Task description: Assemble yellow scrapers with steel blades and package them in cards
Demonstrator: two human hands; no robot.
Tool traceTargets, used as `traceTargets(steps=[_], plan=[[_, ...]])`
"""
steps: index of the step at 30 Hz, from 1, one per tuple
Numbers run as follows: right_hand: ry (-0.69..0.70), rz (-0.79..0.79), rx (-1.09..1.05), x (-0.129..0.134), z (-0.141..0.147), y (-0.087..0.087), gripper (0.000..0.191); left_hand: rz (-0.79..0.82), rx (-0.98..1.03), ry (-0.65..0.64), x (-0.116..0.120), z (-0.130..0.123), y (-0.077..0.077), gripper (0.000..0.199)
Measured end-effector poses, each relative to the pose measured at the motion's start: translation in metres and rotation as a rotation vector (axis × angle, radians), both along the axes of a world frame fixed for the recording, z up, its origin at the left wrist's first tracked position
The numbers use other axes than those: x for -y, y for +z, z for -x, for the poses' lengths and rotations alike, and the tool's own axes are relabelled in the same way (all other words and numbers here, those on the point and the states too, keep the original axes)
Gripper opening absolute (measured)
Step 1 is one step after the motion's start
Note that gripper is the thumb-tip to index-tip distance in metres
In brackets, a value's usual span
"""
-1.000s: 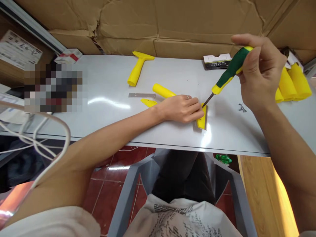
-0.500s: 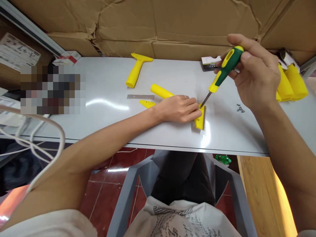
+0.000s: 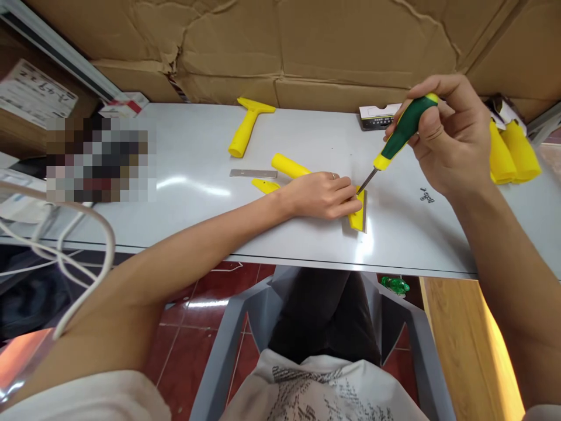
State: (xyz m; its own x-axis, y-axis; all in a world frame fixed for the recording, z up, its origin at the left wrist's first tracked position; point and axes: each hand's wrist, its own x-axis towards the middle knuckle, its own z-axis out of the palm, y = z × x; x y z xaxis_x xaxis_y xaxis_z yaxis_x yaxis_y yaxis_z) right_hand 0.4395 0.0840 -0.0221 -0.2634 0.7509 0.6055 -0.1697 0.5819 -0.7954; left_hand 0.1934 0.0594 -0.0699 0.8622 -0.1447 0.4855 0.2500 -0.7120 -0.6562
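My right hand [image 3: 456,134] grips the green and yellow handle of a screwdriver [image 3: 405,128]. Its shaft slants down to the left, with the tip at the yellow head of a scraper [image 3: 358,217]. A metal blade runs along the right edge of that head. My left hand [image 3: 326,196] is closed over the scraper and presses it to the table; the fingers hide part of the head. Left of this hand lie a loose metal blade [image 3: 253,173] and a small yellow piece [image 3: 264,186]. A yellow handle [image 3: 289,165] sticks out behind the hand; where it joins is hidden.
Another yellow scraper body [image 3: 248,126] lies at the back of the white table [image 3: 188,216]. Small screws [image 3: 426,196] are piled right of the scraper. Yellow handles [image 3: 517,152] and a small box [image 3: 379,116] stand at the back right. White cables [image 3: 87,257] loop at the left.
The screwdriver's handle has turned in my right hand, showing more green, and my grip fingers have shifted and dropped slightly. My left hand stays on the scraper. The whole view has shifted a little.
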Motion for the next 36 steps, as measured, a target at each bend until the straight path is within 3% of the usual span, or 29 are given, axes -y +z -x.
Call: traceTargets(steps=[5,8,14,17,21,24,32,36], plan=[[0.001,0.056,0.015,-0.004,-0.007,0.006,0.041,0.006,0.046,-0.048,0.000,-0.001,-0.001,0.023],[-0.111,0.042,0.037,-0.004,-0.010,0.007,0.045,0.011,0.060,-0.049,0.000,-0.001,-0.003,0.023],[-0.364,-0.093,0.102,0.018,-0.002,0.013,0.033,0.001,0.027,0.023,-0.001,0.001,-0.005,0.025],[-0.311,-0.134,0.091,0.016,0.001,0.010,0.039,-0.010,0.003,0.025,-0.001,0.003,-0.004,0.025],[-0.068,-0.019,0.087,0.007,-0.004,0.008,0.044,-0.001,-0.034,-0.007,0.001,0.004,0.002,0.026],[0.016,0.024,0.095,0.006,-0.008,0.010,0.043,0.000,-0.023,-0.024,0.002,0.004,0.004,0.027],[-0.288,-0.083,0.062,0.026,0.011,0.011,0.038,0.035,0.043,-0.001,-0.001,0.003,-0.003,0.023],[-0.247,-0.083,0.050,0.031,0.013,0.012,0.033,0.006,-0.005,0.019,0.000,0.004,-0.002,0.025]])
